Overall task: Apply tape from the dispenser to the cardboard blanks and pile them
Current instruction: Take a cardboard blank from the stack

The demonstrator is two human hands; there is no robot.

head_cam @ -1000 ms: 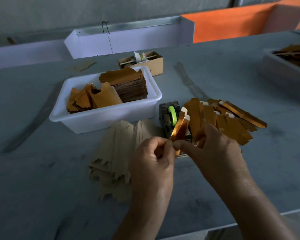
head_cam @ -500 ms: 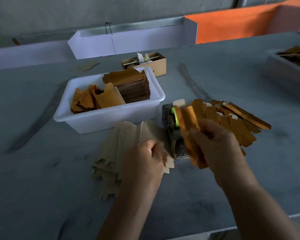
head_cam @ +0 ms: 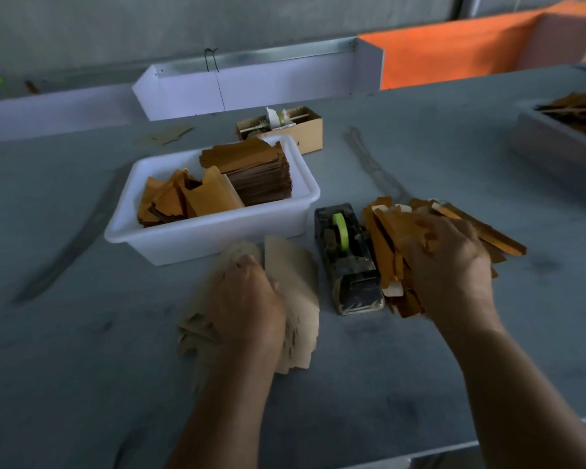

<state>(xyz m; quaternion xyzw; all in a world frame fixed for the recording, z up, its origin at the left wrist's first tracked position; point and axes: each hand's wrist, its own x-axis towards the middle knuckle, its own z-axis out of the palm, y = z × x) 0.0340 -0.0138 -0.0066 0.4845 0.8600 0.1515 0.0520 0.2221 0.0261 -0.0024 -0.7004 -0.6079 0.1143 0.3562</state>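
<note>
left hand (head_cam: 247,299) hides pale blanks (head_cam: 300,282), its grip unclear

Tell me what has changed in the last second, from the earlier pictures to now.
The right hand carried the taped blank away from the tape dispenser and now lays it on the orange pile. The left hand let go of it and dropped onto the pale blanks. The dispenser and the white tub stayed put.

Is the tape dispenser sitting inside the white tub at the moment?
No, the tape dispenser stands on the table, right of the white tub.
</note>
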